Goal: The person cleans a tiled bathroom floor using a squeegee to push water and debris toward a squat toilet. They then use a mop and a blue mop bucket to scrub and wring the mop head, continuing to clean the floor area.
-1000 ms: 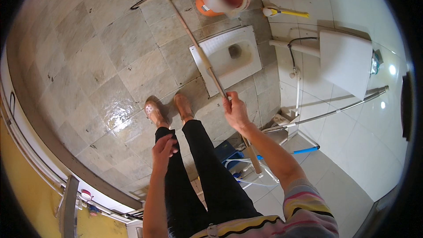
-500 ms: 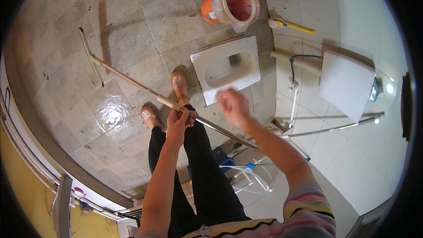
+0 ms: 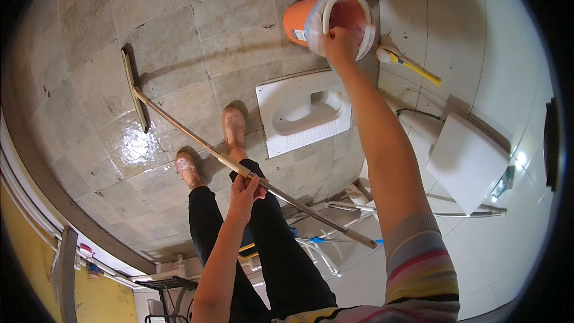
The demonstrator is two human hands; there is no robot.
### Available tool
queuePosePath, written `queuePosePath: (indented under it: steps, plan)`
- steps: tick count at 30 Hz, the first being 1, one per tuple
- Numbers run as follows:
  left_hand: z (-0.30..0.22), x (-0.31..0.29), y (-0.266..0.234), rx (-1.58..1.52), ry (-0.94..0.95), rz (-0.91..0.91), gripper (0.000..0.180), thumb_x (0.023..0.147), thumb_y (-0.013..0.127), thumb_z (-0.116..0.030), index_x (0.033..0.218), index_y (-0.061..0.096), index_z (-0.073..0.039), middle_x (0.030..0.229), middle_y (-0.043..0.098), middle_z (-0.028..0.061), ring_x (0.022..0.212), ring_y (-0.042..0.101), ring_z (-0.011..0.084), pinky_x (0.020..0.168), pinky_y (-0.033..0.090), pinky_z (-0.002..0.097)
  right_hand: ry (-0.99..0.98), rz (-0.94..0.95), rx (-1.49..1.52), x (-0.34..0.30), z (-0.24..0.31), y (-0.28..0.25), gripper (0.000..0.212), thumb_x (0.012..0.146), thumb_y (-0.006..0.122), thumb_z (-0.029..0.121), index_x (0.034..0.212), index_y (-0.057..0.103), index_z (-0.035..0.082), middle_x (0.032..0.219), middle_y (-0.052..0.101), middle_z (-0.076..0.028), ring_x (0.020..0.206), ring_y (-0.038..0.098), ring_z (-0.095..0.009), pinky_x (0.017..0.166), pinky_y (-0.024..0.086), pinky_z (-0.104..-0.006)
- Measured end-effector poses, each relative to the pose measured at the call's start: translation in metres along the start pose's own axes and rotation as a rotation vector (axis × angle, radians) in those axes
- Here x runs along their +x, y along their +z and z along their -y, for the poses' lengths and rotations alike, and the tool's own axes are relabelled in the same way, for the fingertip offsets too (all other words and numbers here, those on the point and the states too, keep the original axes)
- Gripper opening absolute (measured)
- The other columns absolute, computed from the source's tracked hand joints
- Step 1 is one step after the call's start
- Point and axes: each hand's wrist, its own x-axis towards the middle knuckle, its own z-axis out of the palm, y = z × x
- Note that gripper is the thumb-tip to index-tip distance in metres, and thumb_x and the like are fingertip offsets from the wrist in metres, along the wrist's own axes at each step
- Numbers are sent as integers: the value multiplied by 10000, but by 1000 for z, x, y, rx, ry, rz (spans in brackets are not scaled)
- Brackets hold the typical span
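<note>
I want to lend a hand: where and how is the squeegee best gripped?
I'd probably take the squeegee by the silver part of its pole, coming from the person's right and closing across it. That part is slim and straight and slants out rightward past the left hand, which holds the squeegee near mid-length; the wide blade sits at the opposite end.

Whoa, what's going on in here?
A person's left grip holds a long squeegee, its blade out over the tiled floor. The right grip is at the rim of a plastic-lined orange bin. A white squat toilet is set in the floor nearby.
</note>
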Motion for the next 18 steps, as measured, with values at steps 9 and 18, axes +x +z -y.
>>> queuePosePath:
  steps: [9,18]
  plan:
    - [-2,1,4,-25,-33,-15,139,923,514,-138,941,473,-7,860,640,119,614,579,105,554,493,227,-13,117,-58,1,-2,-2,197,722,624,257,764,670,70,809,660,-148,768,639,-324,662,499,-424]
    - [-5,-1,4,7,-44,-3,102,936,501,-149,954,495,-49,910,638,125,630,562,91,568,478,227,-32,-40,-146,2,0,9,207,730,605,259,736,654,58,796,656,-161,745,641,-343,648,506,-444]
